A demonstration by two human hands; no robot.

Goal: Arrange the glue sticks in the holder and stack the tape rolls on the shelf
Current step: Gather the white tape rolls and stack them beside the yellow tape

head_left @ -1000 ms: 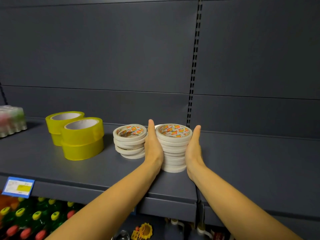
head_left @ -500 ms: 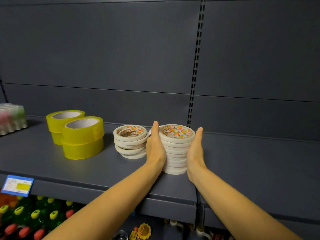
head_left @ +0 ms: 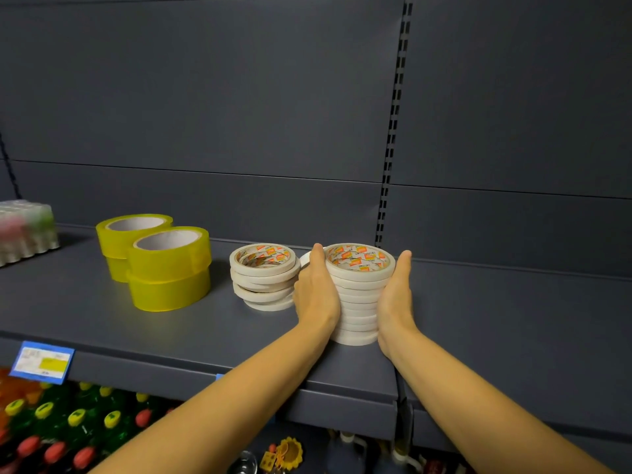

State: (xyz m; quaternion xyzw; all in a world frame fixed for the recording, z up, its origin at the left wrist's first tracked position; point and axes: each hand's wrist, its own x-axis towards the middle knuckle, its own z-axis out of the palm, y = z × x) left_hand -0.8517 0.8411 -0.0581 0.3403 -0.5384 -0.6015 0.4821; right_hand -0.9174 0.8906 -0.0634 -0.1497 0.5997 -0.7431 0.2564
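Note:
A tall stack of thin white tape rolls (head_left: 357, 295) stands near the front of the dark grey shelf (head_left: 496, 319). My left hand (head_left: 316, 292) presses flat against its left side and my right hand (head_left: 396, 295) against its right side, both with straight fingers pointing away from me. Just left of it sits a shorter, uneven stack of the same white rolls (head_left: 263, 278). The edge of another white roll (head_left: 305, 260) shows behind my left hand. Further left, wide yellow tape rolls form a front stack (head_left: 169, 268) and a back stack (head_left: 126, 237).
A wrapped pack of small tubes (head_left: 25, 230) sits blurred at the shelf's far left. A blue price tag (head_left: 42, 360) hangs on the shelf's front edge. Bottles with yellow and red caps (head_left: 51, 422) fill the level below. A slotted upright (head_left: 393, 131) divides the back panel.
Both hands stay pressed on the tall white stack, which has shifted slightly to the right, away from the shorter stack.

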